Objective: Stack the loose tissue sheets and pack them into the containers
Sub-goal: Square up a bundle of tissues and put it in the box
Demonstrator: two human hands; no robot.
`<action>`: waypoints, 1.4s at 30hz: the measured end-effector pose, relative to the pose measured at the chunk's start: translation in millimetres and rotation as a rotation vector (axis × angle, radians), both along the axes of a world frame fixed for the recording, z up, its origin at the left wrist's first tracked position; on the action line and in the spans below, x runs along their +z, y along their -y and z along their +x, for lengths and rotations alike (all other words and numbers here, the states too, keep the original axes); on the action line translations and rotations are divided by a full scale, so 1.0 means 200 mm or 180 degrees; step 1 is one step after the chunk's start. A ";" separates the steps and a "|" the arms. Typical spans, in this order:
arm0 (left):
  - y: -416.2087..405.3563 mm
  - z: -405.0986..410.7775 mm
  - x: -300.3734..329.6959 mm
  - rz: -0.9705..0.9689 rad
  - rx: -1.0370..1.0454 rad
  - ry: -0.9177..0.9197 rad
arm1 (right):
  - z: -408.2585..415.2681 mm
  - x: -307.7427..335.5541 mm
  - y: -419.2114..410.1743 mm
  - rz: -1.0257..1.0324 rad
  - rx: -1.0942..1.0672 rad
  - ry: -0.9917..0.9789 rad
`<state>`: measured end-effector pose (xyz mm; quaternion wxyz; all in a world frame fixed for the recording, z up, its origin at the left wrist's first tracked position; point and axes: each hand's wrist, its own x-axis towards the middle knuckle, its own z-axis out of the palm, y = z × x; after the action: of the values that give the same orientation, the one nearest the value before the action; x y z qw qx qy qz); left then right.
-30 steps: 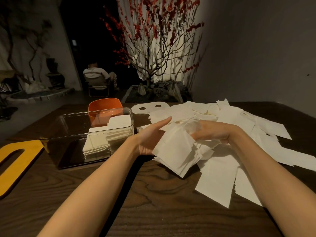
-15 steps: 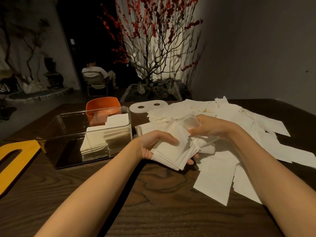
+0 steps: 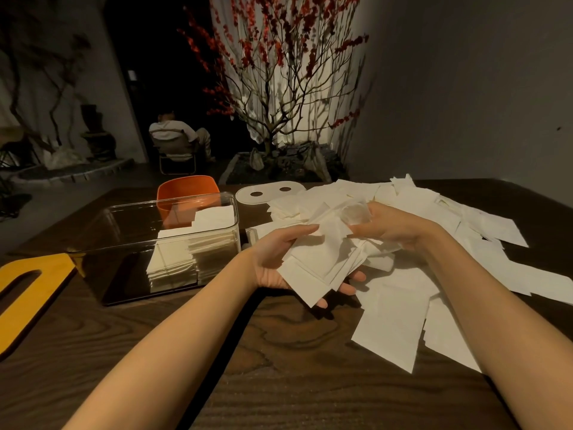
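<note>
Head view: left hand cradles bundle of tissue sheets from below, fingers curled under, thumb over top edge; likely serves as tray while stack builds. Right hand pinches top sheets of same bundle, likely squaring or adding one. Bundle ragged, corners fanned, sheets thin, off-white, creased. Loose pile spreads across bench beneath and right of hands. Clear container just left, within reach, already holds neat stacks.
</note>
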<state>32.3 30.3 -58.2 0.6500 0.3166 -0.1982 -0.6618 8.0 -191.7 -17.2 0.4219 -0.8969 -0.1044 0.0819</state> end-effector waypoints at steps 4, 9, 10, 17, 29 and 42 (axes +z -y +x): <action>-0.01 0.01 -0.01 0.0334 0.0579 0.0628 | 0.01 0.00 0.00 -0.0048 0.0031 -0.0034; 0.03 -0.01 0.00 0.0219 0.0463 0.0709 | 0.01 0.00 -0.03 -0.0114 0.0058 0.0046; 0.03 -0.01 0.00 0.0192 0.0467 0.0679 | 0.01 0.00 -0.03 -0.0107 0.0053 0.0061; 0.04 0.03 -0.03 0.0324 0.0429 0.0608 | 0.02 -0.02 0.00 -0.0434 -0.0171 0.0015; 0.00 0.07 -0.05 0.0434 0.0518 0.0861 | 0.01 -0.02 -0.01 -0.0008 -0.0544 0.0071; -0.01 0.02 0.01 0.0543 0.1676 0.0552 | 0.01 -0.02 0.06 0.0750 -0.1230 0.0320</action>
<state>37.1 32.1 -55.2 0.7511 0.4661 -0.1076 -0.4550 9.4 -204.1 -22.1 0.5257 -0.8478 0.0395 -0.0579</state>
